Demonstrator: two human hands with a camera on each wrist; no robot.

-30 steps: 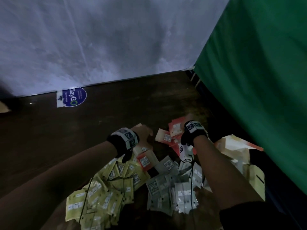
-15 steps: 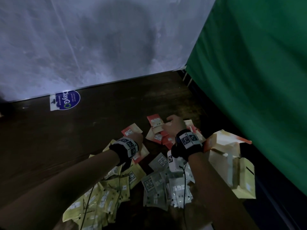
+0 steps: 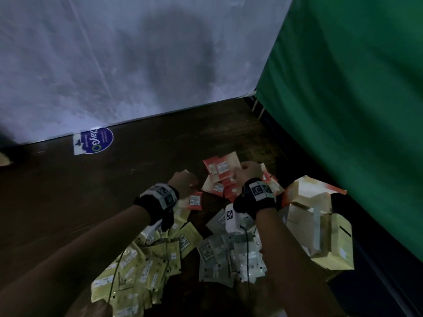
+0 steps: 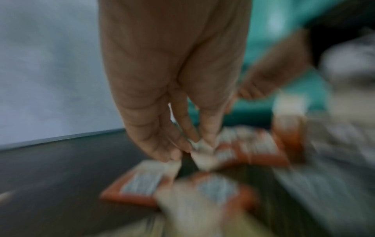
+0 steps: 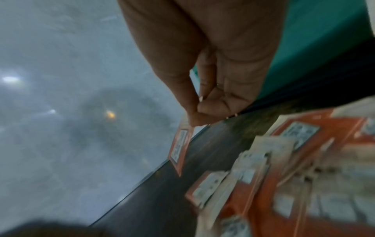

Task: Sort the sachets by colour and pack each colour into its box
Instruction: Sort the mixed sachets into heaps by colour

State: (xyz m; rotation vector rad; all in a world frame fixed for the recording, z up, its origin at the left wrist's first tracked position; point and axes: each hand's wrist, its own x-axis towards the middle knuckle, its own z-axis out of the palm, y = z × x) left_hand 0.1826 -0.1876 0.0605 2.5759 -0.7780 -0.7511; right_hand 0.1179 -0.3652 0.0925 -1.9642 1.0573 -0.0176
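Note:
Three loose heaps lie on the dark table: red sachets [image 3: 225,191] at the far side, yellow sachets [image 3: 142,266] near left, silver sachets [image 3: 229,255] near middle. My right hand [image 3: 249,170] is over the red heap and pinches a red sachet [image 5: 179,149] between thumb and fingers, held up on edge; a few red ones [image 3: 220,167] fan out to its left. My left hand [image 3: 183,181] is at the left edge of the red heap. In the blurred left wrist view its fingertips [image 4: 209,141] pinch the pale corner of a red sachet [image 4: 243,149].
Opened cardboard boxes [image 3: 320,225], one with an orange flap, stand at the right by the green curtain [image 3: 354,99]. A white sheet wall [image 3: 137,65] closes the table's far edge, with a blue round sticker [image 3: 96,140] below it. Bare dark table [image 3: 68,202] lies to the left.
Both hands stay at the red heap. The right hand has gathered red sachets and holds them up. The left hand has drawn in to the heap's left edge.

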